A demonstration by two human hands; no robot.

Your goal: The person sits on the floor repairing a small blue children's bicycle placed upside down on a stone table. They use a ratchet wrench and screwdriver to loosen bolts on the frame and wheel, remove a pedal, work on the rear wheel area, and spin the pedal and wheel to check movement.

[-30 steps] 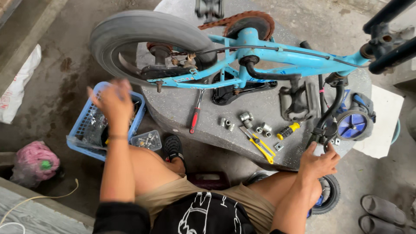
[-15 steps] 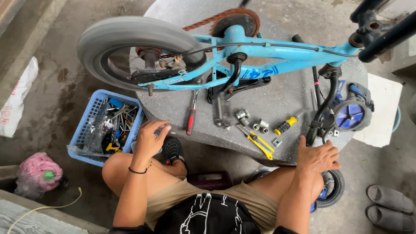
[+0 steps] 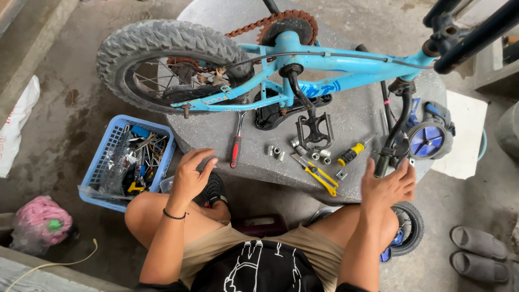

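Stained grey concrete floor (image 3: 59,108) in flat daylight; a rounded speckled grey stone bench (image 3: 357,113) stands on it, grey rubber slippers (image 3: 478,251) at right, a white sack (image 3: 16,130) at left

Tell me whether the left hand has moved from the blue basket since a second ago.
Yes. The left hand has come off the blue basket toward the stone table, now near the red-handled tool.

wrench (image 3: 235,147): red-handled, lying flat on the slab, head toward 12 o'clock, under the frame.
handlebar (image 3: 393,139): black, hanging down at the slab's 3 o'clock edge.
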